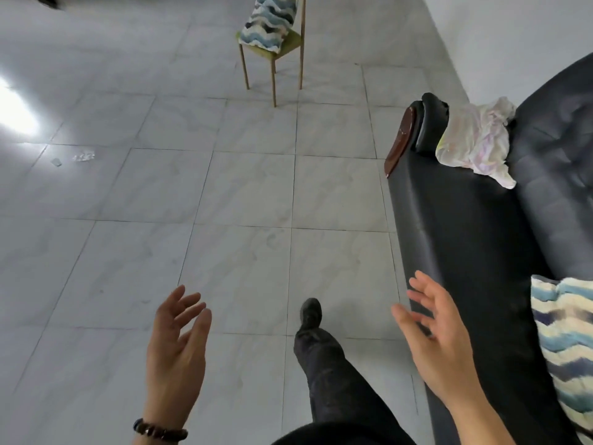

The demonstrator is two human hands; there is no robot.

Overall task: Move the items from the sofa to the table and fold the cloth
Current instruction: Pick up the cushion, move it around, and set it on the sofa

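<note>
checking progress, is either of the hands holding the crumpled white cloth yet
No, both the left hand and right hand are open and empty, while the crumpled white cloth lies on the black leather sofa.

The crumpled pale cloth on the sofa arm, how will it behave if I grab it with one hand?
The cloth looks thin and crumpled, so it is probably floppy and light. It will likely drape and trail from the hand rather than hold shape. One corner hangs loose over the sofa, so it could slide off easily.
</note>
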